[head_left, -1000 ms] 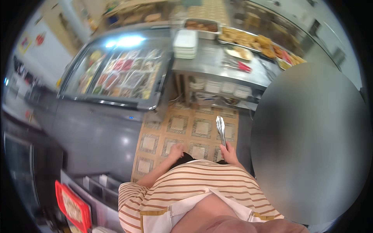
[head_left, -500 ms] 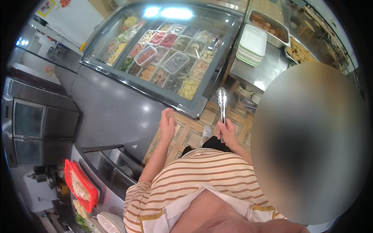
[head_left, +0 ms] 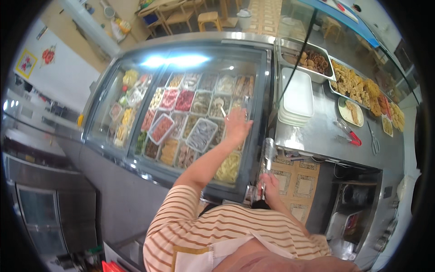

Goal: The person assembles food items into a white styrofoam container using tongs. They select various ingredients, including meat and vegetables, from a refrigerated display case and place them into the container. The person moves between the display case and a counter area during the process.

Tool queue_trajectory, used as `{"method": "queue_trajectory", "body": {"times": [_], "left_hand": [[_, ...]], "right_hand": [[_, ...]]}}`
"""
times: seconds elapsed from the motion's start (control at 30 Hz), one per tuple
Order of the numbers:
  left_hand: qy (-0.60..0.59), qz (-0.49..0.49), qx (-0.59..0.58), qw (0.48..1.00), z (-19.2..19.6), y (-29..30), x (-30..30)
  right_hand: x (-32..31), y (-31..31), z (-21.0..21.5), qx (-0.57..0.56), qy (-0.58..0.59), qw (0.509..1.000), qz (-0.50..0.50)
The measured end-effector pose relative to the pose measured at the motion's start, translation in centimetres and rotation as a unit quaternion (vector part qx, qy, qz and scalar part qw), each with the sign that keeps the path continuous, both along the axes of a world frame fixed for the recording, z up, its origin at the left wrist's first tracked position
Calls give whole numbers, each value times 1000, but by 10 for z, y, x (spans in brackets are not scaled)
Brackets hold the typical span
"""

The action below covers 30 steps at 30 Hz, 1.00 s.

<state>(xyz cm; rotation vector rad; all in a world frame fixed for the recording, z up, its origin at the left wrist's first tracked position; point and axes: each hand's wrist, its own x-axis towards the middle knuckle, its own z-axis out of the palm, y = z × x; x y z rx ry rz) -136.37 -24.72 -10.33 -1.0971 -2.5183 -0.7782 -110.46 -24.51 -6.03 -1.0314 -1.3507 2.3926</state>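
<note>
My left hand (head_left: 237,126) is stretched out over the right side of a glass-topped food case (head_left: 268,90), fingers extended and holding nothing. Whether it touches the glass, I cannot tell. Beneath it lie several clear tubs of sliced meats, vegetables and noodles, such as a tub of grey strips (head_left: 202,134) and a tub of red meat (head_left: 161,128). Closer to my body, beside the case's right edge, my right hand (head_left: 270,185) is closed round metal tongs (head_left: 268,156), which point up and away from me.
On the steel counter (head_left: 299,138) to the right are stacked white trays (head_left: 297,95), a deep pan of brown food (head_left: 312,61), fried pieces (head_left: 355,86), red-handled tongs (head_left: 351,135), scissors (head_left: 374,140) and a plate with food (head_left: 351,112). A steel fridge (head_left: 38,217) stands at the left.
My view has shifted right and I am closer to the food case. My left hand has moved from near my body out over the glass. My right hand still grips the tongs.
</note>
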Motion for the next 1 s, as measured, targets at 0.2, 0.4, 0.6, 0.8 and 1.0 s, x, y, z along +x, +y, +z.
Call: {"method": "queue_trajectory", "body": {"times": [0.2, 0.4, 0.6, 0.8, 1.0], "left_hand": [[88, -92, -69, 989, -24, 44, -48], [92, -118, -65, 987, -31, 35, -69], [130, -71, -195, 970, -25, -18, -118], [116, 50, -211, 969, -43, -83, -181], [72, 75, -175, 979, -47, -120, -221]], "right_hand": [[-12, -47, -4, 6, -50, 985, -164], [-54, -73, 5, 46, -98, 978, -179], [-78, -74, -4, 135, -138, 978, -81], [-120, -93, -44, -75, -197, 976, -48], [-160, -77, -138, 151, -419, 886, 129]]}}
